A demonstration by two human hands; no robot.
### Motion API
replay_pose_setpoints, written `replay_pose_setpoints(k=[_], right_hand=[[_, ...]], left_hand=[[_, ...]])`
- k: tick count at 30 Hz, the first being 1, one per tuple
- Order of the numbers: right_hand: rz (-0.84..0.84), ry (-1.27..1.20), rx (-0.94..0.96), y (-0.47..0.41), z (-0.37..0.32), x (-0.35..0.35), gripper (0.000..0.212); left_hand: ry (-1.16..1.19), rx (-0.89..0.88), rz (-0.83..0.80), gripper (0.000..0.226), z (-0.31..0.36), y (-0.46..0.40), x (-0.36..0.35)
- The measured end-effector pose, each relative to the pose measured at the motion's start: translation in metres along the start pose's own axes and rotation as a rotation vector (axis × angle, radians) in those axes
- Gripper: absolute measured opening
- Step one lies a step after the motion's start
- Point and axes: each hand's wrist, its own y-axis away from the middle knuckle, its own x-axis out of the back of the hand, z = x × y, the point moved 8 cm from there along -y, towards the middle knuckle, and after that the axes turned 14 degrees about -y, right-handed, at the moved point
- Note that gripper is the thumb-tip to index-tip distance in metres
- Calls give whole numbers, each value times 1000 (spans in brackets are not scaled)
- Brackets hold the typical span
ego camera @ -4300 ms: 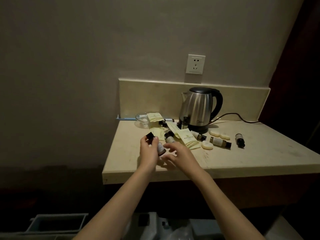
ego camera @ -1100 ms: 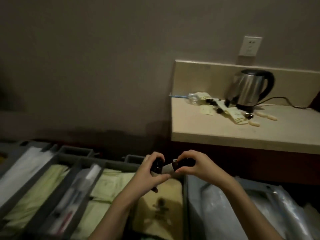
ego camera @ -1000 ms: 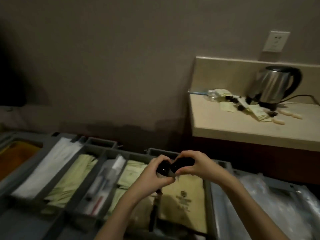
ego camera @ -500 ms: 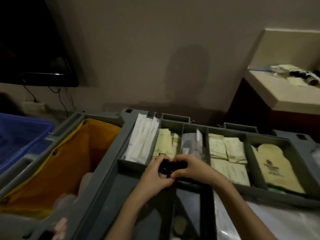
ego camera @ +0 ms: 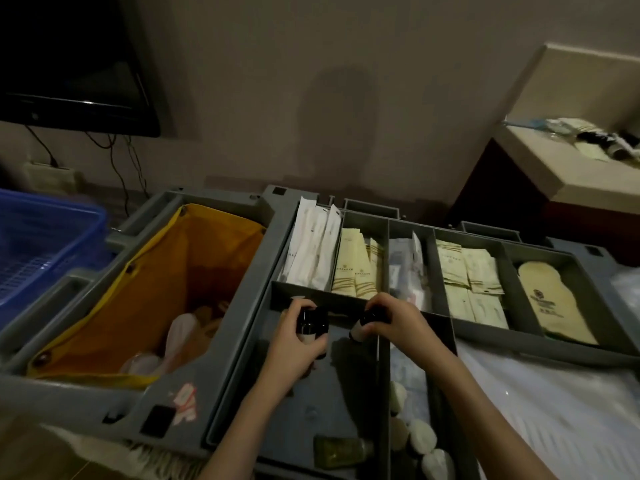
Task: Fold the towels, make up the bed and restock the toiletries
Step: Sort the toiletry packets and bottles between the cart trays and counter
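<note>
Room: dim, plain wall behind, dark TV [ego camera: 74, 60] up on the left.
Cart: gray housekeeping cart [ego camera: 180, 393] with a tray of boxes on top.
Left hand [ego camera: 298, 344]: curled around a small dark bottle [ego camera: 310, 325], low over the front left box of the tray.
Right hand [ego camera: 394, 322]: fingers pinching a second small dark bottle [ego camera: 360, 329], right at the wall between the two front boxes.
Both bottles: near each other, not touching.
Back boxes: white long packets [ego camera: 311, 251], then cream packets [ego camera: 358, 268], then clear wrapped things, then more cream packets [ego camera: 467, 282], then tan slippers [ego camera: 554, 303].
Front left box: one greenish bottle [ego camera: 341, 452] lying flat near the bottom.
Front right box: little white round soaps [ego camera: 420, 441].
Yellow bag [ego camera: 180, 271]: hanging open on the cart's left side, pale plastic stuff inside.
Blue basket [ego camera: 41, 244]: far left.
Tabletop [ego camera: 554, 164]: far right, with blurry toiletries [ego camera: 595, 138] on it.
Bed [ego camera: 554, 403]: white sheet at right.
</note>
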Motion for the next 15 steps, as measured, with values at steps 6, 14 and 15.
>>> replay_pose_setpoints(k=[6,14,15], right_hand=[[172,169,40,-6,10,11,33],[332,272,92,-3,10,9,35],[334,269,91,-3,12,8,36]], left_hand=[[24,-16,-83,43,3,-6,-17],[13,-40,-100,47,6,-22,-34],[9,-40,-96,47,4,-23,-35]])
